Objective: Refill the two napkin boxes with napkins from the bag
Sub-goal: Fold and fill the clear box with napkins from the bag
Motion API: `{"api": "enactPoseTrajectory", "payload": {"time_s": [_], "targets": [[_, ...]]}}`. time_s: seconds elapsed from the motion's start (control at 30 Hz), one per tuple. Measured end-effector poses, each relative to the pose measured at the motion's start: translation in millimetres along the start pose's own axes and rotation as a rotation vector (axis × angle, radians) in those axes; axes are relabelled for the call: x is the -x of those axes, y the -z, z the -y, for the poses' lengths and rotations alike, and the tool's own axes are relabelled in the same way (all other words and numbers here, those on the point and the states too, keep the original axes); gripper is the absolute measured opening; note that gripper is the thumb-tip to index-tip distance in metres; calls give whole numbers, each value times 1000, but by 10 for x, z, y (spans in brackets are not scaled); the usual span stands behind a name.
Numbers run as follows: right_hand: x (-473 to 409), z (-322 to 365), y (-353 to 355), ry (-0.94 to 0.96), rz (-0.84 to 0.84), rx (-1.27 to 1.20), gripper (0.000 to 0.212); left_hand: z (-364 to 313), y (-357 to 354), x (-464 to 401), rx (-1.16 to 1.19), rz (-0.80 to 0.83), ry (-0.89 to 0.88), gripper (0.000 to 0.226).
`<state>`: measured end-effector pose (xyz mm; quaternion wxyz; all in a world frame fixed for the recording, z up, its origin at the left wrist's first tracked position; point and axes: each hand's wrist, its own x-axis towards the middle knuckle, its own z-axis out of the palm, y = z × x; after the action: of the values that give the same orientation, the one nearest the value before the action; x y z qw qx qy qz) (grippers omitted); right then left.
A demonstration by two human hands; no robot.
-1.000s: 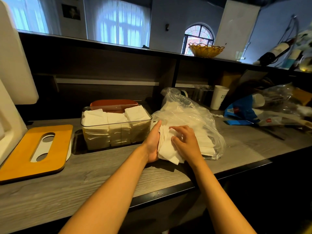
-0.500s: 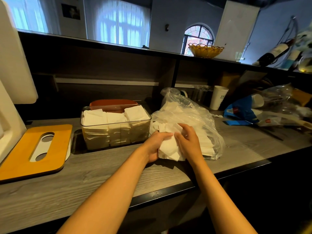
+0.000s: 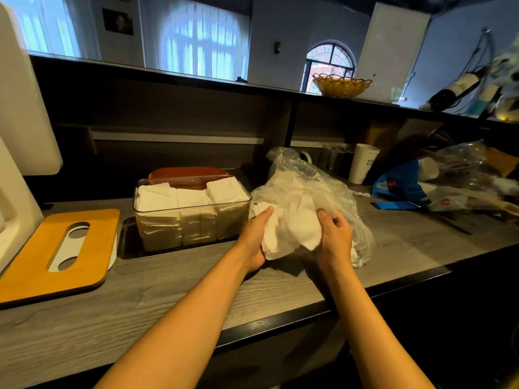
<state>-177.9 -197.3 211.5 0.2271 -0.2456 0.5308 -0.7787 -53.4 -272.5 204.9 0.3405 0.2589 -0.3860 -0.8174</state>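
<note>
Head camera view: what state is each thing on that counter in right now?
Clear napkin box: lid off, packed with napkins.
Wooden lid: lying flat on the counter.
Plastic bag: open.
Napkin bundle: gripped by both hands.
Left hand: holding napkins.
Right hand: holding napkins.
Paper cup: upright.

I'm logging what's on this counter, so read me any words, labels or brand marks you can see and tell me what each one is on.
"AN" over "NIG", cut off at the edge: dark print on the white paper cup.
Small red logos on the blue-and-white packaging: too small to read.
Wine bottle label: too blurred to read.
Nothing readable on the napkin box or the bag.
</note>
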Motion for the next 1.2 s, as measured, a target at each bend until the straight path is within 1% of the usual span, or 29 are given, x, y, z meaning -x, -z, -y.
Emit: {"api": "enactPoseTrajectory", "payload": {"time_s": [0.03,0.07,0.13,0.17,0.23,0.27,0.33,0.43,0.5,0.53,0.6,0.63,0.7,0.73,0.8,0.87,0.9,0.97,1.03,1.1,1.2], "targets": [[4,15,-15,-20,10,-44,10,1,7,8,28,45,17,32],[10,16,-31,-26,31,-32,12,1,22,7,41,83,36,38],[32,-33,-48,8,98,106,14,12,18,26,19,137,67,45],[41,-74,-48,31,125,186,12,39,4,29,-14,143,71,42],[45,-133,-41,82,126,317,7,85,-30,26,-75,119,59,35],[38,-148,-35,114,111,364,6,100,-31,8,-92,92,51,37],[24,-138,-30,177,90,407,11,113,-12,-40,-84,67,44,39],[34,-93,-25,229,74,357,20,67,7,-34,-71,75,59,28],[44,-78,-20,242,53,329,20,40,5,9,-14,120,104,18],[45,-70,-13,245,43,316,20,39,8,19,25,132,122,18],[44,-49,-7,250,11,256,17,29,20,29,83,124,116,28],[47,-34,-7,235,1,189,15,33,36,9,103,121,103,35],[48,-11,-6,171,36,44,12,31,44,-8,129,132,85,41],[49,-12,-11,142,74,19,12,24,40,-2,117,133,78,42],[55,-43,-36,123,139,104,11,15,40,1,70,156,82,48],[64,-81,-58,154,160,235,8,29,24,15,10,195,107,53],[66,-93,-64,182,161,283,9,42,10,20,-27,202,113,49],[72,-100,-66,249,171,343,18,66,7,9,-83,182,108,35],[69,-88,-59,315,155,409,22,68,22,-7,-91,180,109,33],[56,-78,-35,339,110,416,17,60,29,-14,-73,171,118,33],[62,-65,-16,321,69,348,11,52,40,-3,-25,143,124,23]]}}
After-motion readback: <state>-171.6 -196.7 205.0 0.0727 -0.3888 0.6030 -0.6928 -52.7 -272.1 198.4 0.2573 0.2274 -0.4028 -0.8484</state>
